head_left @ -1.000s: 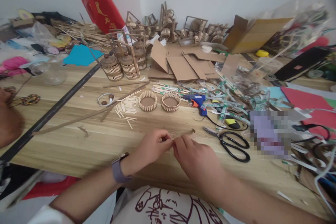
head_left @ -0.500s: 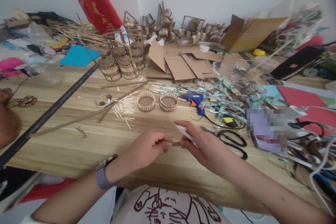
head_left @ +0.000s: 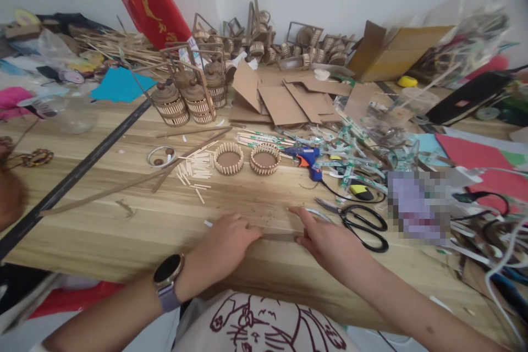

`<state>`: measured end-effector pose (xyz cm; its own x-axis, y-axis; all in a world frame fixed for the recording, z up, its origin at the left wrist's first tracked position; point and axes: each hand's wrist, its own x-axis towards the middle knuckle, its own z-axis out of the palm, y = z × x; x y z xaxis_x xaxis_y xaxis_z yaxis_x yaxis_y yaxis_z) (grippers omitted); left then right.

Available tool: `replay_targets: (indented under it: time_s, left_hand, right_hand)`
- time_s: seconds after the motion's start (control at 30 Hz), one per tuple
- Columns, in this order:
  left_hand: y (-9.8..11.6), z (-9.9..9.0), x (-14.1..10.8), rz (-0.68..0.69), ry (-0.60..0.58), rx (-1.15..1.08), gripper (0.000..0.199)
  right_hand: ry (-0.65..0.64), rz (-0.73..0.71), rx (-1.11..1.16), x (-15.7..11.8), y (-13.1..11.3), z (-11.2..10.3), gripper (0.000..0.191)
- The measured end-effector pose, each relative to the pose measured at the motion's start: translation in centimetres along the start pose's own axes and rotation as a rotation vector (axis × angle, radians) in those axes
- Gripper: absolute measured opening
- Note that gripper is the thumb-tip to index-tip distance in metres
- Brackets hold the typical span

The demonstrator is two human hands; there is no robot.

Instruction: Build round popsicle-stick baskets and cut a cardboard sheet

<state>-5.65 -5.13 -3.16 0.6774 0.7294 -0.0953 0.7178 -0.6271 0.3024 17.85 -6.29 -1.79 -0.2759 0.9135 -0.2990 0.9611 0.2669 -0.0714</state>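
- Both hands sit on a narrow, flat brown strip. It runs between my left hand and my right hand, low over the pale wooden tabletop in front of me.
- Left: palm down, fingertips at the strip's left end. Can't tell if they pinch it or only press.
- Right: thumb at the other end, index spread well apart from it and pointing forward. Lower fingers hidden, so can't confirm a hold.
- Thin whitish strip just beyond the right hand; can't tell if I'm touching it.
- Done, by the look of it: two round brown-bottomed cups walled with short upright pale sticks, left cup and right cup, side by side beyond my hands. Right one seems to carry a brown band; too small to be sure.
- Further along: lidded brown-and-cream stick-walled pots under brown handle frames, back left. They look complete.
- Left over: brown strip is on neither cup, both cups lack lids, loose pile of short pale sticks is unused.
- Tools down: blue-and-orange glue gun beyond, black-handled metal scissors near my right hand.
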Motion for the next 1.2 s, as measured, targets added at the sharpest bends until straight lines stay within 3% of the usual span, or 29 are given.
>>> replay_targets:
  time_s: [0.13, 0.27, 0.33, 0.4, 0.5, 0.67, 0.9, 1.2]
  left_hand:
    - [1.0, 1.1, 0.0, 0.086, 0.077, 0.226, 0.014]
    - [1.1, 2.3, 0.3, 0.185, 0.015, 0.185, 0.015]
    - [0.9, 2.7, 0.4, 0.194, 0.017, 0.16, 0.016]
    - [0.7, 2.8, 0.4, 0.18, 0.047, 0.112, 0.016]
    - [0.4, 2.9, 0.4, 0.075, 0.114, -0.018, 0.016]
    - [0.3, 2.9, 0.2, -0.021, 0.184, -0.141, 0.021]
    - [0.6, 2.6, 0.0, -0.035, 0.174, 0.005, 0.017]
    - [0.9, 2.6, -0.1, 0.062, 0.431, 0.172, 0.023]
  right_hand:
    - [0.097, -0.023, -0.01, 0.0, 0.8, 0.4, 0.049]
    - [0.32, -0.061, 0.042, -0.2, 2.4, -0.9, 0.037]
    - [0.366, -0.078, 0.119, -0.4, 2.6, -2.2, 0.034]
    - [0.317, -0.129, 0.235, -0.6, 2.2, -3.3, 0.033]
    - [0.132, -0.202, 0.392, -0.5, 0.6, -4.2, 0.03]
    - [-0.079, -0.209, 0.404, 0.2, -2.1, -4.8, 0.031]
    - [-0.113, -0.208, 0.399, 1.2, -3.6, -4.8, 0.032]
    - [-0.124, -0.121, 0.569, 1.9, -3.5, -4.2, 0.033]
